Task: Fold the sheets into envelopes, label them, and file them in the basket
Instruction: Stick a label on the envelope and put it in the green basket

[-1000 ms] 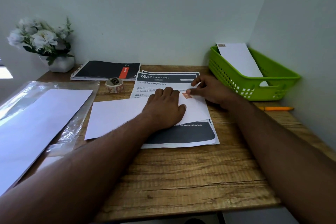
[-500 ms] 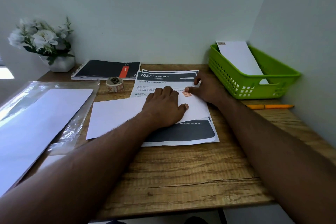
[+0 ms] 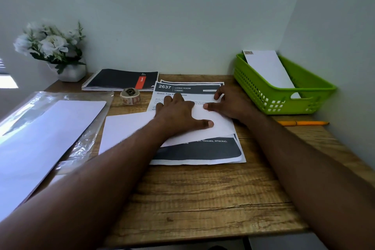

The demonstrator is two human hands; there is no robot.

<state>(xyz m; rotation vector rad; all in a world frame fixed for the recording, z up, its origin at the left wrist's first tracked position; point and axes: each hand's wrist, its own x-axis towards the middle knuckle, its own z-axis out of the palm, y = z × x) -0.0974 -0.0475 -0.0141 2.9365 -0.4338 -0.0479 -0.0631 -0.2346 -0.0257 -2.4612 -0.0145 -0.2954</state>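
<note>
White folded sheet [image 3: 129, 128] on the bench [image 3: 203, 199] — left hand [image 3: 178, 115] pressed flat on it, fingers spread, gripping nothing. Right hand [image 3: 233, 103] likewise flat, thumb on the sheet's edge — no grip closed.

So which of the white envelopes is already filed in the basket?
The white envelope leaning upright in the green basket, with a small label at its top corner. The other lies flat under both hands, on the printed sheets.

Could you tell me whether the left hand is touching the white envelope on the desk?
Touching: the head view shows the left hand pressed flat on the white envelope.
</note>
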